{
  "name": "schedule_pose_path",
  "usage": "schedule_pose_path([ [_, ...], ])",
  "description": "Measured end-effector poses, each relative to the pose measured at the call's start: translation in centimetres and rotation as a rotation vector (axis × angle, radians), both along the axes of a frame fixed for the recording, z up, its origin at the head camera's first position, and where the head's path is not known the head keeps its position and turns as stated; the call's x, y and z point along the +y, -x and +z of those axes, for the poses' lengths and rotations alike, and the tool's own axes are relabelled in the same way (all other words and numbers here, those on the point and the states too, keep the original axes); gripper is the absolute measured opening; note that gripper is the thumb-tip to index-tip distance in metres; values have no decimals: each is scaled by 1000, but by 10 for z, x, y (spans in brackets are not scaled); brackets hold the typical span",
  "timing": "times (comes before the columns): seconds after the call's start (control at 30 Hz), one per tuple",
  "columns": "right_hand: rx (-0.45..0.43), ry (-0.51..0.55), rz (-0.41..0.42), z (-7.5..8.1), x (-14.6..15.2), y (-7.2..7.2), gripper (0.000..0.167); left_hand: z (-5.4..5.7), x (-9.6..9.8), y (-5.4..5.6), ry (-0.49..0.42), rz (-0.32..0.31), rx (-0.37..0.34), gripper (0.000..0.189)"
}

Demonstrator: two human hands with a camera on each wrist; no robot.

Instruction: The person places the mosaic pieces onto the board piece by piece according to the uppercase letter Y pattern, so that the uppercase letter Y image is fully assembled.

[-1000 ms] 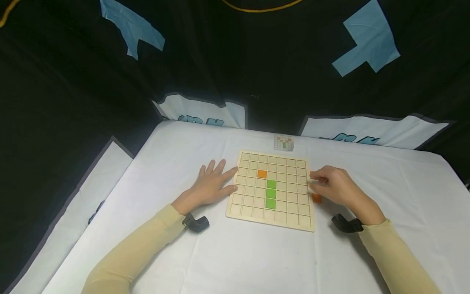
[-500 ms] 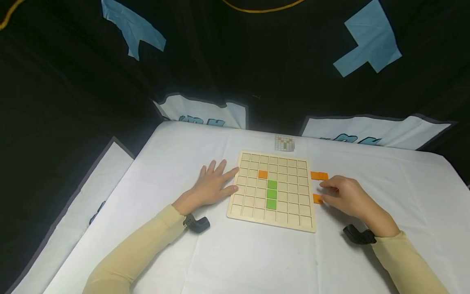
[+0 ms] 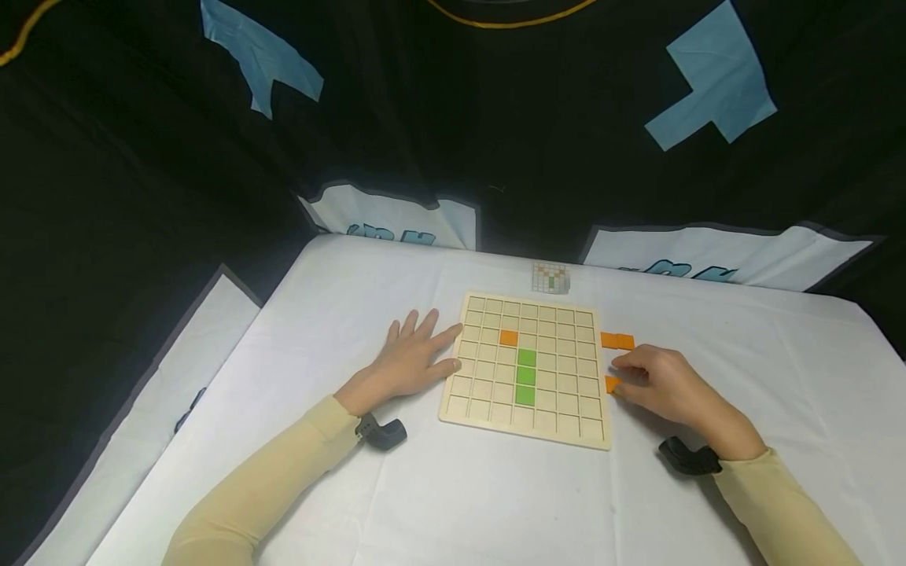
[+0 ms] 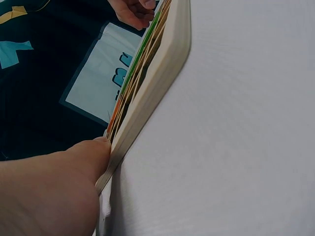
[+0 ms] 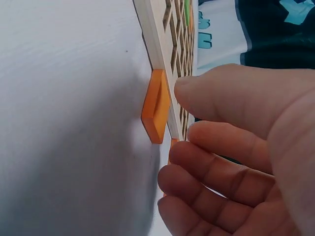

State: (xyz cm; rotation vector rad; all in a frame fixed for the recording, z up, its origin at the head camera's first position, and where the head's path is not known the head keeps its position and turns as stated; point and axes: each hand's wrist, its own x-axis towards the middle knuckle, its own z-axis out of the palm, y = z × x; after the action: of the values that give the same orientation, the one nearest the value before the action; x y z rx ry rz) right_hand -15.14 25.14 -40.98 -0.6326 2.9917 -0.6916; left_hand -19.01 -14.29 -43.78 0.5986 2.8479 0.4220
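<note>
A pale wooden grid board (image 3: 488, 413) lies flat on the white table. One orange tile (image 3: 508, 337) and a column of green tiles (image 3: 526, 376) sit in its cells. My left hand (image 3: 403, 362) lies spread on the table, with thumb and index tips at the board's left edge. Along the right edge, my right hand (image 3: 661, 381) hovers with loosely bent fingers, thumb apart from them. Close by its thumb is a single loose orange tile (image 5: 157, 107), leaning against or right beside the board's side. A pair of orange tiles (image 3: 617, 340) lies farther back, beyond the fingers.
Behind the board lies a small pattern card (image 3: 550, 278) printed with a coloured grid. Dark cloth (image 3: 453, 118) with blue patches hangs past the table's far edge. Each wrist carries a black camera band (image 3: 690, 456).
My right hand has drawn back right and nearer from the pair of orange tiles, leaving them uncovered, then shifted slightly left by the single tile. My left hand stays at the board's edge.
</note>
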Motion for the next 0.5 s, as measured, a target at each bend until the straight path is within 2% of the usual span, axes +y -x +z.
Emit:
schedule_pose_path([
  [0.5, -21, -31, 31, -1, -7, -3, 28, 0, 0, 1, 5, 3, -1, 67],
])
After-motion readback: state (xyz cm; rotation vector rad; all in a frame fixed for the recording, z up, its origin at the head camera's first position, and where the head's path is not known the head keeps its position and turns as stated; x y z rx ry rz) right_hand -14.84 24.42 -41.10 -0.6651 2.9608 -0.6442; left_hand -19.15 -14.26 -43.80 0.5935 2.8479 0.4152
